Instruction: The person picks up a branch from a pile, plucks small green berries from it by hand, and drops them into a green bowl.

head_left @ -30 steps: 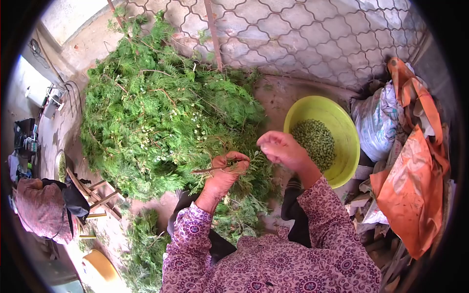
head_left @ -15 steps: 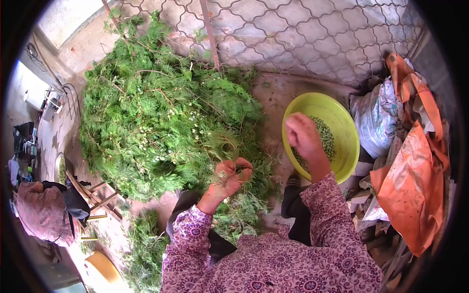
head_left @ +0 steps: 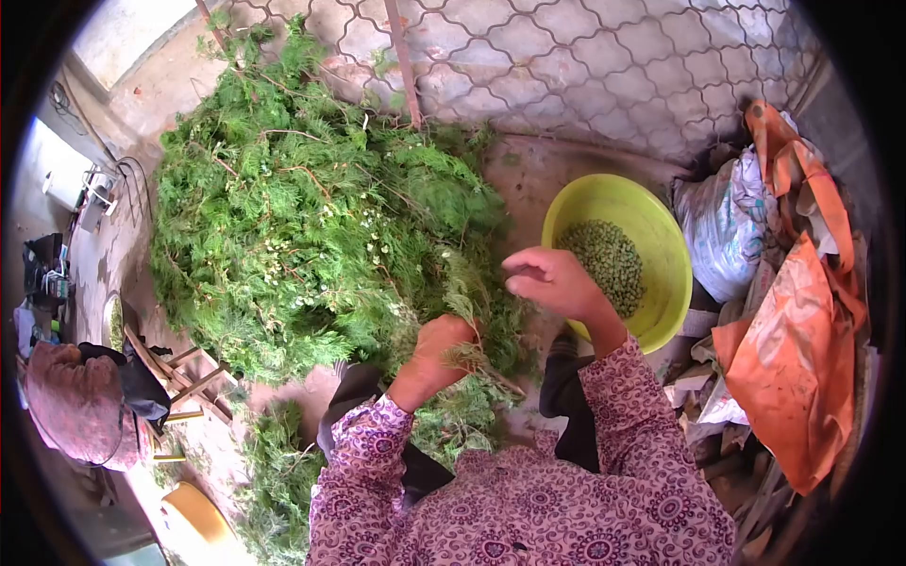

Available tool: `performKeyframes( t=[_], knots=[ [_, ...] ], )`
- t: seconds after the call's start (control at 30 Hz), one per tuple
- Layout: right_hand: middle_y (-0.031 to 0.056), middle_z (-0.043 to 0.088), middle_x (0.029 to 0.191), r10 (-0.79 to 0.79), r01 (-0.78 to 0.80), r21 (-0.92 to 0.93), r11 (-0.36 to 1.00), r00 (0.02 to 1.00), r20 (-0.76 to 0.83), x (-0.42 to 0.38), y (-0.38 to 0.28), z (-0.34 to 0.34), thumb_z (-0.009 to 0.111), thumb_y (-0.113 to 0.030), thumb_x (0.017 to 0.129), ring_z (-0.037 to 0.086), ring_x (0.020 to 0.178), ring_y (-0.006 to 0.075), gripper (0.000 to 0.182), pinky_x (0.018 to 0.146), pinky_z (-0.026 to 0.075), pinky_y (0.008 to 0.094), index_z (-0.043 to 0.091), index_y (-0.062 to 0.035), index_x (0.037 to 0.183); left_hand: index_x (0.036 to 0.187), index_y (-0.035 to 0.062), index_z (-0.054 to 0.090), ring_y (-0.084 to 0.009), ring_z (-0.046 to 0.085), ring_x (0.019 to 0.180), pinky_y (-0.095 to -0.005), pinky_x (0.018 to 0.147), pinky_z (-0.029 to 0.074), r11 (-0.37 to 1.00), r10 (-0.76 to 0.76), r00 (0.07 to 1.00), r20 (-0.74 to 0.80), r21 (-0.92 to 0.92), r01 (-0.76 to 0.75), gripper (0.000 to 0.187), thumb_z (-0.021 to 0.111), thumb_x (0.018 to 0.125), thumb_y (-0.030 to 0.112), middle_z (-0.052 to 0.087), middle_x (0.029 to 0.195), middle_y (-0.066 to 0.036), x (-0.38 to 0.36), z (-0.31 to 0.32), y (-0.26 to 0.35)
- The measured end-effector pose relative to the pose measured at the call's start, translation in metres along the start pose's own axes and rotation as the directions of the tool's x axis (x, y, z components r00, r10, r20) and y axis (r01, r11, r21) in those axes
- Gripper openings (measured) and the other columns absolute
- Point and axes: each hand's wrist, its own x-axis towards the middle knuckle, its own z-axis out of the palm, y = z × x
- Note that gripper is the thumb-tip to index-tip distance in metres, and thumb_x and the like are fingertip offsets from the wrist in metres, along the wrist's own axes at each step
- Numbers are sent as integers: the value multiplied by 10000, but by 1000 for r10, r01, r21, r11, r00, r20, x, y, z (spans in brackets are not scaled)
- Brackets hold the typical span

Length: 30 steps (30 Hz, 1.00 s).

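Observation:
In the head view my left hand [head_left: 436, 357] is closed around a leafy evergreen branch [head_left: 472, 325], whose feathery tips stick up past the fingers and whose woody end points down to the right. My right hand [head_left: 562, 285] hovers between that branch and the bowl, its fingers bent with a gap to the thumb and nothing visible in them. Just beyond its wrist is a yellow-green bowl [head_left: 668, 245] with a layer of small green cones [head_left: 609, 259] in it. A big heap of evergreen cuttings [head_left: 283, 226] lies left of my hands.
Behind the heap runs a wavy metal lattice [head_left: 557, 66]. On the right are a white woven sack [head_left: 722, 226], an orange bag [head_left: 793, 368] and wood scraps. To the left, a person in a patterned garment [head_left: 80, 406] sits near a wooden frame [head_left: 193, 382] and a yellow basin [head_left: 196, 514].
My right hand has moved left, from over the bowl toward my left hand, and its fingers have loosened. My left hand has turned, and the branch now slants down to the right.

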Motion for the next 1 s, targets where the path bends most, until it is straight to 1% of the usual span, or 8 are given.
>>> performKeyframes(
  t=[0.17,0.23,0.3,0.5,0.7,0.8,0.87,1.0],
  knots=[
    [7,558,676,119,-184,264,947,963,244,-4,-16,17,659,-167,733,510,636,53,219,550,411,211,597,2,858,697,84,619,-305,601,669,-389,577,485,959,-142,974,179,269,90,94,612,667,172,594,679,-133,5,-13,14],
    [-1,551,659,-112,74,155,985,960,258,-9,-22,22,681,-172,714,497,608,43,235,535,400,199,600,-2,855,714,87,626,-297,608,697,-386,587,490,934,-208,951,231,335,123,112,619,670,190,601,697,-126,5,-13,13],
    [1,544,665,-98,50,168,984,953,288,-13,-26,29,710,-187,677,490,601,56,271,529,401,211,602,-11,852,725,87,627,-294,610,698,-386,589,489,943,-165,954,249,323,79,126,623,670,200,602,701,-125,2,-7,6],
    [102,550,689,-273,340,-172,924,905,325,-19,-15,40,716,-242,579,549,644,273,284,573,431,355,575,-46,728,795,114,616,-308,586,629,-399,534,461,957,-115,963,245,286,42,221,669,623,241,596,682,-129,0,3,-3],
    [119,546,692,-196,303,-184,935,875,442,-18,-12,41,654,-233,621,546,657,295,231,575,424,377,555,-44,711,723,77,630,-302,609,672,-398,579,483,936,-165,932,322,350,45,145,630,668,211,608,674,-130,2,1,0],
    [100,521,666,-302,359,-141,923,899,317,-18,-10,41,648,-156,654,534,611,241,171,548,413,323,556,-33,730,801,70,604,-302,603,650,-404,562,477,948,-102,941,323,319,-7,165,612,671,171,598,714,-124,2,8,-6],
    [101,516,667,-325,359,-142,923,921,215,-15,-8,39,642,-149,658,529,607,246,169,557,414,319,556,-32,744,888,66,548,-300,593,643,-416,543,466,970,2,1000,5,241,-3,229,595,673,129,573,771,-117,0,9,-2],
    [65,526,684,-350,328,-228,917,935,-61,-7,-4,38,612,-110,710,527,598,189,134,580,418,277,553,-23,794,865,50,515,-286,572,671,-388,556,461,968,109,993,45,221,-116,169,576,713,92,534,762,-131,-1,23,-3]
  ],
)
